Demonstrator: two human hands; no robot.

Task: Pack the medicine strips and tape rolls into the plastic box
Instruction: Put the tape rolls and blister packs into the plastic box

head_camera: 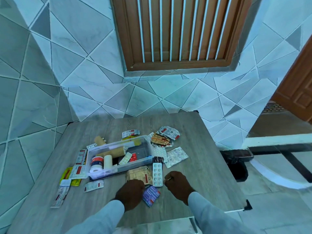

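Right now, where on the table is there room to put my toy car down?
Bare wood lies behind the plastic box toward the wall, along the table's right edge past the silver strips, and at the near-left corner. Around the box it's crowded.

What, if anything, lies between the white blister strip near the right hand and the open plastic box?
Nothing visible blocks it: the white blister strip lies just right of the plastic box, whose top is open, beside the right hand.

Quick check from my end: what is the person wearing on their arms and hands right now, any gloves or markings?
Both arms wear long, loose sleeves in plain pale blue-grey fabric that reach the wrists. The left hand and right hand are bare: no gloves. No watch, logo or marking shows on either sleeve.
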